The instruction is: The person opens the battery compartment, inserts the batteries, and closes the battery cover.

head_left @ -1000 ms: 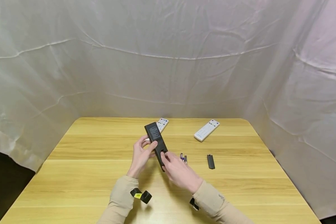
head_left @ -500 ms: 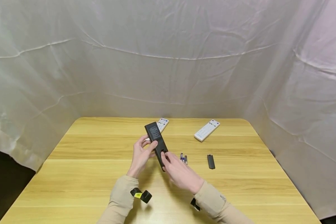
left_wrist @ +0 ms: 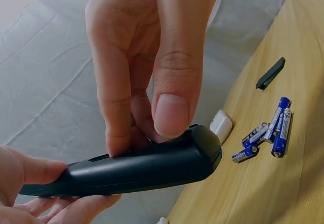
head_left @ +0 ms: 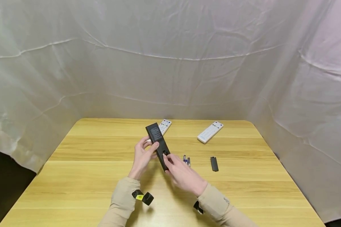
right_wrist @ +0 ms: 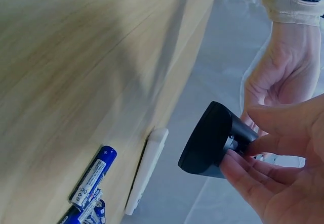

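Observation:
My left hand [head_left: 143, 157] grips a black remote control [head_left: 154, 134] raised above the table, its labelled back facing up, thumb on the near side and fingers underneath. The remote's battery compartment lies uncovered toward its lower end. At that compartment my right hand [head_left: 184, 176] pinches a battery [right_wrist: 233, 143], of which a small shiny part shows between the fingertips; the rest is hidden. In the left wrist view, the right thumb [left_wrist: 172, 113] comes down close to the remote's end. Several loose blue-and-silver batteries [left_wrist: 281, 133] lie on the table beyond the right hand.
A black battery cover [head_left: 214, 164] lies on the wooden table [head_left: 82, 176] to the right of the batteries. Behind it is a white remote [head_left: 210, 131]; another white remote [head_left: 165, 125] is partly covered by the black one. Grey cloth [head_left: 170, 78] hangs around the table.
The right fingertips have lifted slightly at the compartment, and a little more of its opening shows. The black remote has shifted very slightly left and away. The left hand keeps its grip.

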